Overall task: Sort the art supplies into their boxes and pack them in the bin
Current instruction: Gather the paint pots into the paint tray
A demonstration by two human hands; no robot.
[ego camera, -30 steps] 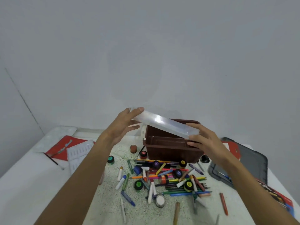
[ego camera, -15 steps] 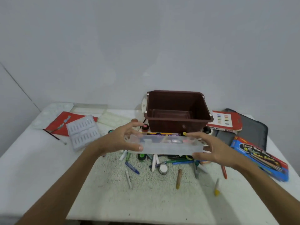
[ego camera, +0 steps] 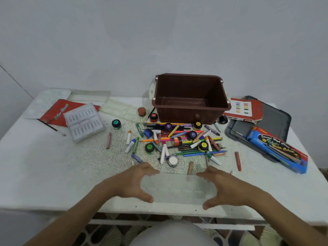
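Item: tray, clear plastic and blurred, lying crosswise at the near edge of the table. I cannot tell whether it rests on the top or hangs just above it.
Left grip: left hand clasps the tray's left end, fingers over the far side, thumb under the near side.
Right grip: right hand mirrors it on the right end, fingers and thumb curled round the tray.
Risk, edge: the tray sits close to the table's front lip. If I let go with its near side overhanging, I judge it could tip off toward the lap.
Risk, grip: the plastic looks thin and slick. An end-only hold may let it flex or slip if one hand releases first.
Risk, pile: the pile of crayons, pencils and paint pots lies just beyond the tray. A push forward would likely scatter the round pieces, which roll.
Risk, sorting: the kinds are mixed together, so I could easily load the wrong ones into this tray.
Hand pose: both forearms come in from below and converge, palms facing each other, wrists low.
Bin: bin stands upright behind the pile and looks empty, well apart from the tray.
Stage: I judge sorting not yet begun.
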